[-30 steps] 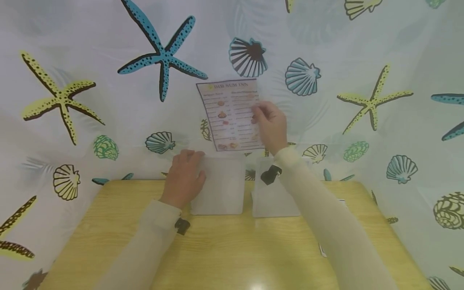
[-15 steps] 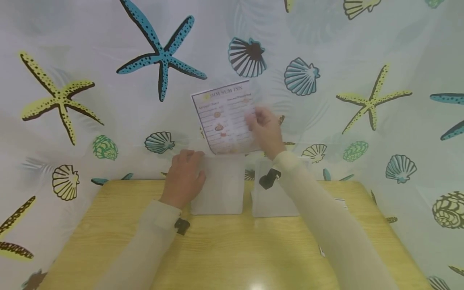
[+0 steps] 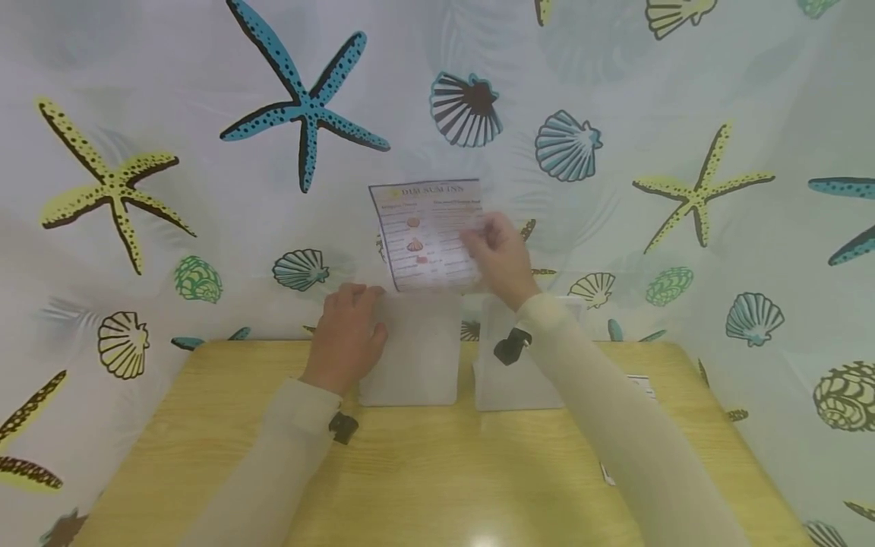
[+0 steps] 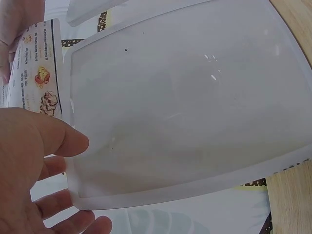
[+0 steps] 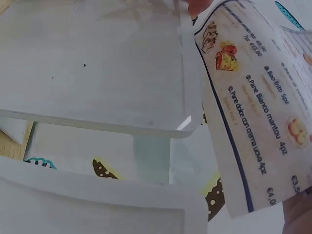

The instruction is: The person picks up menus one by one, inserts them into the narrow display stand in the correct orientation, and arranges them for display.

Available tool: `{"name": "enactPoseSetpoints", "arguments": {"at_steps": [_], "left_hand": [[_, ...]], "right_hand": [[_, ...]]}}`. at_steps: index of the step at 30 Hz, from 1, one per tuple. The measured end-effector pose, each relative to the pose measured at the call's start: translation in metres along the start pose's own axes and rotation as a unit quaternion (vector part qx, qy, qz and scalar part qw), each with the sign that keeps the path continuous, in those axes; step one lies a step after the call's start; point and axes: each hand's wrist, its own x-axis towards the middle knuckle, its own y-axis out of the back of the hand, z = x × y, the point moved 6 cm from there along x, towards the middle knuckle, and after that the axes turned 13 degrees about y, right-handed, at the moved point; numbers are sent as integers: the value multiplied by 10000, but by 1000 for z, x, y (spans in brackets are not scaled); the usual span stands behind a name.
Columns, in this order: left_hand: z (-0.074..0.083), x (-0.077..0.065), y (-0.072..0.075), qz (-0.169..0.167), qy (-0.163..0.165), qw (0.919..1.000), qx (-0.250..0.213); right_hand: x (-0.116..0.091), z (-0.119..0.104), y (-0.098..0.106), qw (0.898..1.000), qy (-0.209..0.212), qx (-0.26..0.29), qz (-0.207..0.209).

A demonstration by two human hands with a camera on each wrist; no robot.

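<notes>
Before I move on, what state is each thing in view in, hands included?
Menu sheet: held up, slightly curved, print facing the head camera.
Left panel: standing on the table, blank.
Right panel: standing, blank where visible, partly hidden by the right sleeve.
Left hand: gripping the left panel's edge.
Right hand: pinching the menu sheet.
Paper: lying flat, mostly hidden.

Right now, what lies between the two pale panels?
In the head view, a narrow gap separates the left panel from the right panel; shell-print cloth shows through its upper part, wooden tabletop through its lower.
</notes>
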Motion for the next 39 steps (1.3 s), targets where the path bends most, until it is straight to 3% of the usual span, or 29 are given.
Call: {"name": "enactPoseSetpoints", "arguments": {"at_steps": [5,12,17,21,28,33,36,39], "left_hand": [[1,0,1,-26,18,10000,23],[2,0,1,-100,71,9999,-38],[1,0,0,-103,39,9999,-94],[1,0,0,-31,-26,10000,-75],[0,0,2,31,-86,9999,-75],[0,0,1,-6,-63,9999,-92],[0,0,1,-30,-21,9999,-100],[1,-1,1,-35,5,10000,-83]], "right_hand": [[1,-3,4,9998,97,43,175],[-6,2,1,9991,-170,269,-281],[-9,-1,1,9982,-135,485,-336],[-9,-3,3,9992,-9,314,-255],[-7,-6,2,9979,255,582,91],[-10,-8,3,9991,170,-12,384],[-13,-8,1,9996,16,-187,189],[-15,-7,-4,9997,-83,66,-201]]}}
